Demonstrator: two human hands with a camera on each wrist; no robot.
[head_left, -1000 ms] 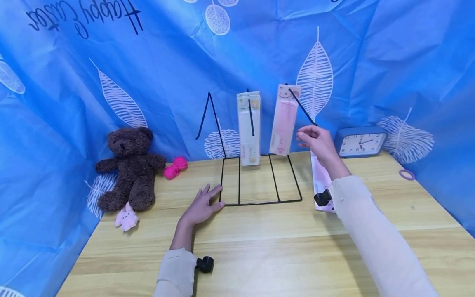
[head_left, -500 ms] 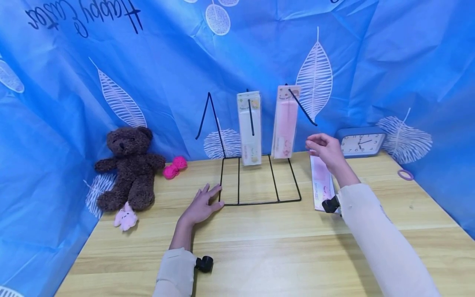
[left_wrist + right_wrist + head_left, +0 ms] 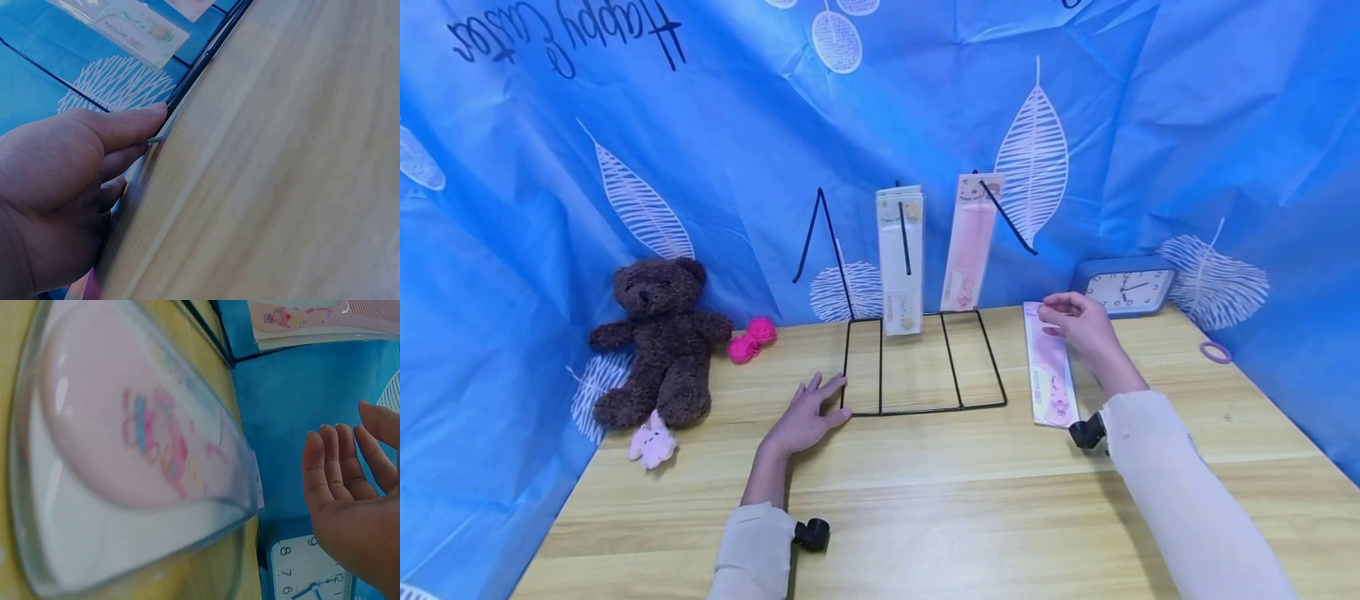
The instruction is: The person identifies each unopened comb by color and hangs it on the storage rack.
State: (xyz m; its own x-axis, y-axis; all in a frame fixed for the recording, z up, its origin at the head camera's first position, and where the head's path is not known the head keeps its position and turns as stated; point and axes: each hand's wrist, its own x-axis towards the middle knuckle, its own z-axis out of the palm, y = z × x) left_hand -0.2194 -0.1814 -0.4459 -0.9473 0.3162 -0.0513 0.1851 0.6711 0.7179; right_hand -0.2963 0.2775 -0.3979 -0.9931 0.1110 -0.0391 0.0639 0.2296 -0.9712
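My right hand (image 3: 1078,325) hovers at the far end of a packaged pink comb (image 3: 1051,375) lying on the table. Its fingers are loosely bent with nothing between them in the right wrist view, apart from the packet. A black wire rack (image 3: 942,409) stands in the middle. Packaged pink combs (image 3: 972,242) hang from its right hook, and packaged pale combs (image 3: 898,267) from the middle one. The left hook (image 3: 805,237) is bare wire. With fingers spread, my left hand (image 3: 803,421) rests on the table, its fingertips at the rack's left front corner.
Behind the right hand is a blue clock (image 3: 1126,287), with a purple ring (image 3: 1215,352) farther right. A brown teddy bear (image 3: 662,342), a small pink plush (image 3: 652,440) and a bright pink bow-shaped item (image 3: 752,340) stand at left. A blue curtain (image 3: 737,150) backs the table.
My right hand has moved right and down from beside the right hook to the packet on the table. The hanging pink combs have swung slightly. My left hand stays at the rack's corner.
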